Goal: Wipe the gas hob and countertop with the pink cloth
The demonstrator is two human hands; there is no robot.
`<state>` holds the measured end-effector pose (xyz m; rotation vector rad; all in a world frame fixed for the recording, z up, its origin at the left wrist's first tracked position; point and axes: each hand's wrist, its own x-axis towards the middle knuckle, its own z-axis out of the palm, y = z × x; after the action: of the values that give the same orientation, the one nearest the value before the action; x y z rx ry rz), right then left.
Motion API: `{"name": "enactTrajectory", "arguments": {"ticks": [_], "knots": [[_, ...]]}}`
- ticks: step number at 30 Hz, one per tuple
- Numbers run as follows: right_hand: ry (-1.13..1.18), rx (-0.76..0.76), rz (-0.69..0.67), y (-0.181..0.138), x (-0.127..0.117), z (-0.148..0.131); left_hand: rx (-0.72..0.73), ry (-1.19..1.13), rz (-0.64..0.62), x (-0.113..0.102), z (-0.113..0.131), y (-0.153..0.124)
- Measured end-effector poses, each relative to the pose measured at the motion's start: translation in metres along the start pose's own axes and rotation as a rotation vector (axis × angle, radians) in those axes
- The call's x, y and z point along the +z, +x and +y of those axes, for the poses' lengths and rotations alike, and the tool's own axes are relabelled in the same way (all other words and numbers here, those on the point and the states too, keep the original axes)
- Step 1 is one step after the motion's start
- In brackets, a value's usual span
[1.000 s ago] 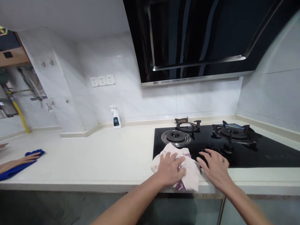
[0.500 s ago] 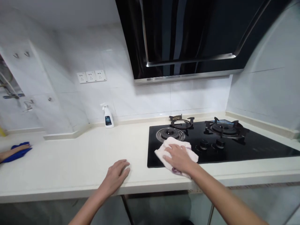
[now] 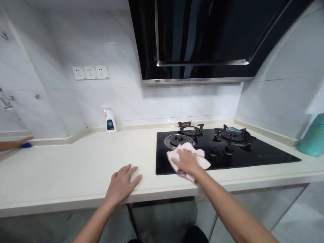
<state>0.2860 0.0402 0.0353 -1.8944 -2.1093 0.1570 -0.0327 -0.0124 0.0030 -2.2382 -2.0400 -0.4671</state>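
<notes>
Pale pink cloth (image 3: 202, 162) on the near left of the black glass hob (image 3: 255, 157)
The right hand (image 3: 187, 162) presses it flat, not pinching; the left hand (image 3: 123, 182) lies spread and empty on the stone counter (image 3: 63, 172). The left burner (image 3: 179, 141), right burner (image 3: 234, 135) and control knobs (image 3: 218, 152) stand uncovered beyond it (how clean the glass is, I cannot tell). At far left, another person's hand (image 3: 25, 143) reaches a blue cloth (image 3: 26, 145).
</notes>
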Motion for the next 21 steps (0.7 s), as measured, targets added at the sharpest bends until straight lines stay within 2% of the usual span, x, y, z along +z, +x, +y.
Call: {"name": "enactTrajectory", "arguments": {"ticks": [2, 4, 7, 11, 17, 21], "knots": [[0.021, -0.143, 0.001, -0.018, 0.008, -0.022, -0.011, 0.021, -0.008, 0.001, -0.001, 0.001], [0.06, -0.32, 0.017, -0.032, 0.011, -0.03, 0.007, 0.046, -0.006, 0.002, -0.004, 0.002], [0.148, -0.497, 0.024, -0.042, 0.005, -0.006, 0.049, 0.079, -0.024, 0.004, -0.01, 0.003], [0.155, -0.381, 0.082, -0.052, -0.015, 0.067, 0.06, 0.099, -0.049, 0.005, -0.016, 0.003], [0.075, -0.226, 0.195, -0.089, -0.031, 0.185, 0.1, 0.12, -0.021, 0.008, -0.019, 0.005], [-0.022, -0.017, 0.278, -0.1, -0.041, 0.264, 0.095, 0.1, 0.021, 0.01, -0.022, 0.006]]}}
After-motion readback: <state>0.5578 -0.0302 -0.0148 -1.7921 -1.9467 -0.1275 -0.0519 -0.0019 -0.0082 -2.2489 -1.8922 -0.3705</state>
